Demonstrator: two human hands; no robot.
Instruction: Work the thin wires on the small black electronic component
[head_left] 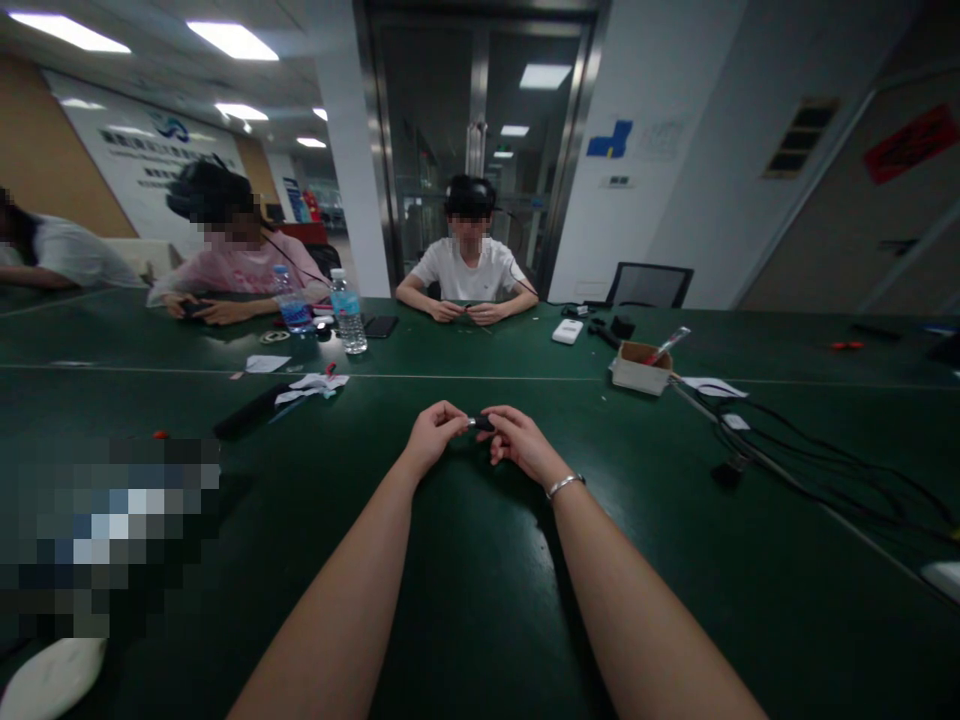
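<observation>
A small black object with a silver end [484, 424] is held level between my two hands, just above the green table [465, 560]. My left hand [435, 436] is closed in a pinch at the silver end. With thumb and fingers, my right hand [523, 443] grips the black part from the other side; its lower fingers curl loosely beneath. The object's exact kind is too small to make out, and my fingertips cover part of it. A silver bracelet [565, 485] circles my right wrist.
Water bottles [349, 315], paper scraps [311, 385] and a dark phone [380, 326] lie left and ahead. A small cardboard box [641, 370] and black cables [817, 460] are to the right. Opposite sits a person [469, 265] wearing a headset; others sit at left.
</observation>
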